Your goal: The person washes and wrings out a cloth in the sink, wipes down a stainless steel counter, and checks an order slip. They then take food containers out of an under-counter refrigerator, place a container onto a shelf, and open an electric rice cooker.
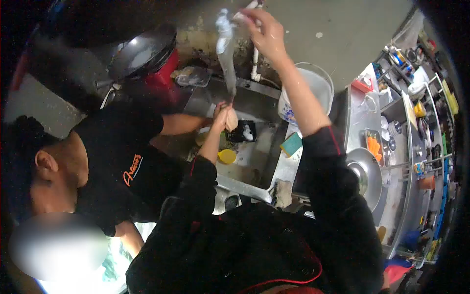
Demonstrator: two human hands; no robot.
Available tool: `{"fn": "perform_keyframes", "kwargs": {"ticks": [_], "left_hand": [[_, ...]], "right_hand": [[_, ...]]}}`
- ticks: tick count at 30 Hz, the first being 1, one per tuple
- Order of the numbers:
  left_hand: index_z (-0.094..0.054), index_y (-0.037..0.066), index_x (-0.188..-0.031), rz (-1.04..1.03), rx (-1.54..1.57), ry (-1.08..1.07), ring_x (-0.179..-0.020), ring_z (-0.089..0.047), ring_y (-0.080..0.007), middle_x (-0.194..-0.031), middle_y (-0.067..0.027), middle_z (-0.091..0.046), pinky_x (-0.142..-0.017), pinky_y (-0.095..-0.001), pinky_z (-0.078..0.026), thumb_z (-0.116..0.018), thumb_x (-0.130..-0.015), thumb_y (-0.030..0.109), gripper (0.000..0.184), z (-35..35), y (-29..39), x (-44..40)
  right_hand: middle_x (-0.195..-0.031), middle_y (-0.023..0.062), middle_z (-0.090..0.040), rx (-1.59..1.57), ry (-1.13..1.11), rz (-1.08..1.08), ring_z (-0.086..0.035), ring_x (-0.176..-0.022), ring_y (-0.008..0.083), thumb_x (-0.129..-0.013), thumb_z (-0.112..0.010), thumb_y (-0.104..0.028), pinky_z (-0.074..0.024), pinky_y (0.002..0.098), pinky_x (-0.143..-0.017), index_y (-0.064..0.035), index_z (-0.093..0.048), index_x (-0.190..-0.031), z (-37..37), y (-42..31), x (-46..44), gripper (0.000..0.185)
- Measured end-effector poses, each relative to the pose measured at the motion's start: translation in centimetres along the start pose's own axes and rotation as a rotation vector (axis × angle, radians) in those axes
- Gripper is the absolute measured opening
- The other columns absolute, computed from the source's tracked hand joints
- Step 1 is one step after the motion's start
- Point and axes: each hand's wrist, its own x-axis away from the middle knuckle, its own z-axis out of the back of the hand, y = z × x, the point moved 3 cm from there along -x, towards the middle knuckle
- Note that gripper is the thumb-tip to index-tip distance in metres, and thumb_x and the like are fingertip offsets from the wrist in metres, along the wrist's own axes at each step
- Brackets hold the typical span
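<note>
Left hand [221,120]: ours is low over the deep rectangular stainless-steel sink [278,171], fingers bent against a pale beige lump [232,120]. Whether this grip is clamped on it, we cannot tell.
Pale beige lump: it sits at the foot of the clear, blurred water stream [228,68], above and partly over the square black container [242,131]; its kind is unclear to us.
Right hand [268,38]: ours is raised beside the blurred whitish tap [223,27], thumb and fingers curled near together. Whether this grip pinches the handle, the blur keeps us from telling.
Rinsing: we judge this the step in hand; we would best keep the lump squarely beneath the stream, turn it gently, and let the water reach every face.
Water flow: we would do well to adjust it in small turns, so that it does not splash over the rim.
Co-worker's hand [218,109]: it reaches in from our left and meets our left hand, so we should leave it room.
Round yellow plastic cup [226,156]: it is in the sink, near our left forearm.
</note>
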Motion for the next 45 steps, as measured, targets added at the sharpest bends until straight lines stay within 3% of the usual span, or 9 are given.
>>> {"fn": "perform_keyframes", "kwargs": {"ticks": [3, 7, 12, 19, 23, 26, 31, 39, 45], "left_hand": [[-0.047, 0.01, -0.115, -0.443, -0.337, 0.22, -0.088, -0.057, -0.0217, -0.097, -0.0114, -0.06, -0.076, -0.0331, -0.046, -0.076, -0.067, 0.02, 0.057, -1.7, 3.3, 1.2], [-0.05, 0.008, -0.111, -0.674, -0.528, 0.362, -0.089, -0.058, -0.0238, -0.098, -0.0094, -0.061, -0.08, -0.0337, -0.046, -0.08, -0.057, 0.009, 0.062, -2.8, 4.0, 0.4], [-0.056, 0.004, -0.108, -0.537, -0.715, 0.129, -0.088, -0.058, -0.019, -0.096, -0.0079, -0.062, -0.079, -0.0322, -0.046, -0.081, -0.058, 0.013, 0.056, -4.5, 1.4, -1.8], [-0.051, 0.007, -0.08, -0.588, -0.444, -0.247, -0.072, -0.053, -0.0127, -0.076, -0.0043, -0.057, -0.068, -0.0289, -0.044, -0.069, -0.074, 0.016, 0.021, -6.6, -1.4, 6.1], [-0.048, 0.009, -0.085, -0.399, 0.275, -0.055, -0.073, -0.052, -0.0142, -0.079, -0.0023, -0.054, -0.07, -0.0298, -0.045, -0.06, -0.084, 0.019, 0.016, -6.0, -3.9, 7.6], [-0.052, 0.007, -0.104, 0.028, 0.761, -0.156, -0.086, -0.057, -0.0204, -0.093, -0.0048, -0.058, -0.075, -0.0371, -0.048, -0.047, -0.092, 0.029, 0.025, -6.1, -5.6, 8.0], [-0.052, 0.008, -0.113, 0.425, 0.523, -0.522, -0.091, -0.055, -0.0163, -0.097, -0.0052, -0.057, -0.078, -0.0341, -0.046, -0.045, -0.093, 0.03, 0.031, -9.0, -4.4, 11.1], [-0.049, 0.01, -0.115, 1.105, -0.189, -1.194, -0.067, -0.049, -0.0085, -0.076, 0.0007, -0.051, -0.059, -0.0233, -0.042, -0.049, -0.092, 0.018, 0.024, -9.3, -8.7, 10.1], [-0.048, 0.013, -0.091, 0.688, -1.217, -1.502, -0.056, -0.039, -0.0088, -0.062, 0.003, -0.042, -0.049, -0.0256, -0.034, -0.049, -0.09, 0.018, 0.005, -11.3, -8.8, 15.1]], "right_hand": [[-0.066, 0.0121, -0.061, 0.093, 0.105, -0.625, -0.06, -0.065, 0.0223, -0.087, -0.053, -0.025, -0.0454, 0.0351, -0.06, -0.0012, -0.063, -0.085, -3.4, 7.6, 12.7, 0.025], [-0.107, 0.0173, -0.048, -0.532, -0.173, -1.772, -0.053, -0.089, 0.0344, -0.089, -0.042, -0.046, -0.0486, 0.0485, -0.068, -0.0061, -0.043, -0.122, -8.9, 9.4, 29.3, 0.052], [-0.11, 0.0173, -0.051, -1.077, 0.012, -2.01, -0.055, -0.089, 0.0314, -0.086, -0.023, -0.066, -0.0471, 0.0469, -0.083, -0.0058, -0.046, -0.115, -10.6, 13.2, 35.3, 0.071], [-0.094, 0.0152, -0.062, -1.902, 0.172, -1.917, -0.06, -0.087, 0.0295, -0.092, -0.039, -0.045, -0.0474, 0.0437, -0.083, 0.0003, -0.058, -0.092, -10.9, 14.6, 38.8, 0.048], [-0.084, 0.0126, -0.062, -1.302, 0.323, -1.921, -0.06, -0.073, 0.0273, -0.084, -0.05, -0.011, -0.0507, 0.04, -0.073, -0.0021, -0.054, -0.083, -11.9, 16.3, 43.0, 0.01], [-0.07, 0.0099, -0.058, -0.19, 0.002, -1.259, -0.056, -0.06, 0.03, -0.064, -0.057, -0.002, -0.0482, 0.0382, -0.059, -0.0044, -0.048, -0.063, -6.4, 10.4, 35.6, 0.009], [-0.066, 0.0076, -0.054, 0.38, -0.288, -0.432, -0.055, -0.066, 0.0284, -0.051, -0.062, -0.008, -0.0436, 0.0383, -0.053, -0.0076, -0.055, -0.06, -2.2, 2.9, 31.3, 0.012], [-0.079, -0.0011, -0.057, 0.543, -0.542, 0.032, -0.054, -0.078, 0.0196, -0.062, -0.056, -0.02, -0.0479, 0.0391, -0.06, -0.0146, -0.061, -0.072, -2.3, -4.9, 37.9, 0.012], [-0.057, 0.0018, -0.05, 0.574, -0.664, 0.037, -0.056, -0.058, 0.0197, -0.06, -0.058, -0.023, -0.0454, 0.0376, -0.047, -0.0127, -0.059, -0.066, -4.7, -6.4, 42.0, 0.013]]}}
